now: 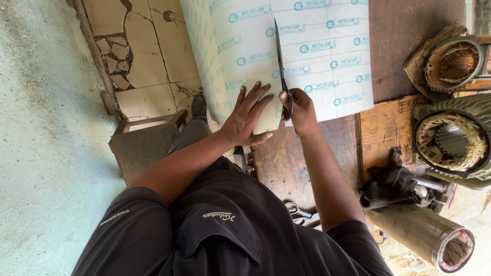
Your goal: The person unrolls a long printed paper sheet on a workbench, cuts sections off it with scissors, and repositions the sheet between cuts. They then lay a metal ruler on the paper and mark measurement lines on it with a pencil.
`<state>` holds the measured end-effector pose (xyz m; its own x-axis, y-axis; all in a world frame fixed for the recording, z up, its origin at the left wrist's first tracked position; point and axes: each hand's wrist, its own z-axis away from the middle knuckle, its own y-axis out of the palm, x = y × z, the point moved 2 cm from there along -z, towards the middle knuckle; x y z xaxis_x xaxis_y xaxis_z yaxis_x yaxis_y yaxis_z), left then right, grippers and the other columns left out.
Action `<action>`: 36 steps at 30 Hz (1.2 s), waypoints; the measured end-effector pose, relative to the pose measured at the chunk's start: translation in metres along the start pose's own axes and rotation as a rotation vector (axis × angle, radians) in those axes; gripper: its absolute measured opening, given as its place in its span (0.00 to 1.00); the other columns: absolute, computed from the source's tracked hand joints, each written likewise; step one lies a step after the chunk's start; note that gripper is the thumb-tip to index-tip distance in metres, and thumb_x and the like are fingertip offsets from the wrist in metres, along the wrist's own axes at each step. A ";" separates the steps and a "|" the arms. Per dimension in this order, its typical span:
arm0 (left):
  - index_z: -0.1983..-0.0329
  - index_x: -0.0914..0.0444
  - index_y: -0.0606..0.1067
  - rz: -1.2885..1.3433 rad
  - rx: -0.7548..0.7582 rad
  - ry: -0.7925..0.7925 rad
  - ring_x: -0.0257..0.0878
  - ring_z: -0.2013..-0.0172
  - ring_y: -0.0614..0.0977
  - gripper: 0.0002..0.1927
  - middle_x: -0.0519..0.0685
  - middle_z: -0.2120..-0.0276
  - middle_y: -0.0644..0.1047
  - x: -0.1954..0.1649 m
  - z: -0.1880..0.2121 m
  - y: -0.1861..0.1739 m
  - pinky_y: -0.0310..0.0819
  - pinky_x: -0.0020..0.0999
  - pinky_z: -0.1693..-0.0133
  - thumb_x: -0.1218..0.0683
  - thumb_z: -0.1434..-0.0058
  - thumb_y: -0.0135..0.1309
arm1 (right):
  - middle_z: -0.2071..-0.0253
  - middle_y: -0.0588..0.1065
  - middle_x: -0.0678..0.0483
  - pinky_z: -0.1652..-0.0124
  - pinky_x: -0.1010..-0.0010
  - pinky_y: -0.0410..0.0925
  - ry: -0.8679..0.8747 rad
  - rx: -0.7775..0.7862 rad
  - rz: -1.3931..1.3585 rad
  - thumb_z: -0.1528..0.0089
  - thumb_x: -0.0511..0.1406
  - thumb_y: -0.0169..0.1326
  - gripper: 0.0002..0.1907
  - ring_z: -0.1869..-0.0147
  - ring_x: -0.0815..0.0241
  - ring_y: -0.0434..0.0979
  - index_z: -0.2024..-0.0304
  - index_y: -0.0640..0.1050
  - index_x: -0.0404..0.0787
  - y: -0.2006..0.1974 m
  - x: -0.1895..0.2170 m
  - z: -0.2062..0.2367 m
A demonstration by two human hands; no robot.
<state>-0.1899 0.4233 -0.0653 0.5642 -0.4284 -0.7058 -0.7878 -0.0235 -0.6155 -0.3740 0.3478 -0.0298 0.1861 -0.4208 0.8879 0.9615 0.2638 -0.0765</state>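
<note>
A wide white sheet (317,46) with repeated blue printing lies across the wooden workbench (286,163), its left part curling off a roll. My left hand (247,115) presses flat on the sheet's near edge, fingers spread. My right hand (300,110) grips the handles of long dark scissors (281,66), whose blades point away from me into a straight cut up the sheet.
Two wound motor stators (452,140) (455,61) sit at the right edge. A cylindrical motor housing (424,232) lies at the lower right beside a dark rag (391,181). Metal pliers (302,213) rest near my body. A wooden stool (146,143) stands on cracked tiles at left.
</note>
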 end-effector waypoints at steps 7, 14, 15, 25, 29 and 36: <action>0.27 0.64 0.60 0.022 0.009 -0.010 0.62 0.24 0.55 0.46 0.60 0.26 0.56 0.000 0.001 -0.001 0.42 0.73 0.29 0.34 0.40 0.54 | 0.75 0.75 0.54 0.76 0.78 0.66 0.023 -0.009 0.004 0.37 0.51 0.61 0.28 0.77 0.68 0.73 0.57 0.75 0.31 0.002 0.008 -0.008; 0.27 0.64 0.60 0.026 0.009 -0.004 0.63 0.25 0.55 0.46 0.61 0.26 0.56 0.000 0.000 0.000 0.43 0.74 0.29 0.33 0.39 0.53 | 0.74 0.74 0.54 0.77 0.79 0.66 -0.016 0.027 -0.024 0.37 0.50 0.62 0.28 0.77 0.68 0.73 0.56 0.75 0.30 0.001 0.004 -0.009; 0.27 0.64 0.60 0.028 0.007 -0.006 0.62 0.25 0.55 0.46 0.61 0.26 0.56 0.000 0.000 0.000 0.42 0.74 0.29 0.33 0.39 0.53 | 0.75 0.74 0.54 0.77 0.79 0.66 -0.014 0.020 -0.014 0.37 0.50 0.63 0.28 0.77 0.68 0.73 0.56 0.75 0.30 0.001 0.003 -0.008; 0.27 0.64 0.60 0.014 0.012 -0.006 0.62 0.24 0.55 0.45 0.61 0.26 0.56 0.003 0.001 0.004 0.42 0.73 0.29 0.32 0.39 0.53 | 0.76 0.75 0.54 0.78 0.79 0.66 -0.028 0.011 0.028 0.38 0.49 0.63 0.27 0.77 0.69 0.74 0.56 0.74 0.30 -0.001 0.004 -0.009; 0.27 0.64 0.60 0.005 0.012 -0.005 0.62 0.25 0.55 0.45 0.61 0.27 0.56 0.002 0.001 0.004 0.41 0.73 0.29 0.32 0.39 0.53 | 0.76 0.75 0.53 0.79 0.79 0.65 -0.071 0.005 0.044 0.38 0.47 0.64 0.26 0.78 0.68 0.73 0.56 0.74 0.29 0.001 0.004 -0.009; 0.27 0.64 0.60 0.030 0.006 0.002 0.62 0.24 0.55 0.46 0.61 0.26 0.57 0.000 0.000 -0.002 0.42 0.73 0.29 0.32 0.39 0.53 | 0.76 0.74 0.54 0.79 0.77 0.64 -0.064 -0.008 0.086 0.38 0.45 0.64 0.24 0.77 0.68 0.72 0.58 0.75 0.30 -0.005 -0.001 -0.012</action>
<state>-0.1877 0.4236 -0.0643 0.5396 -0.4309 -0.7233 -0.8028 -0.0047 -0.5962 -0.3770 0.3362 -0.0359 0.2547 -0.3402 0.9052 0.9443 0.2892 -0.1570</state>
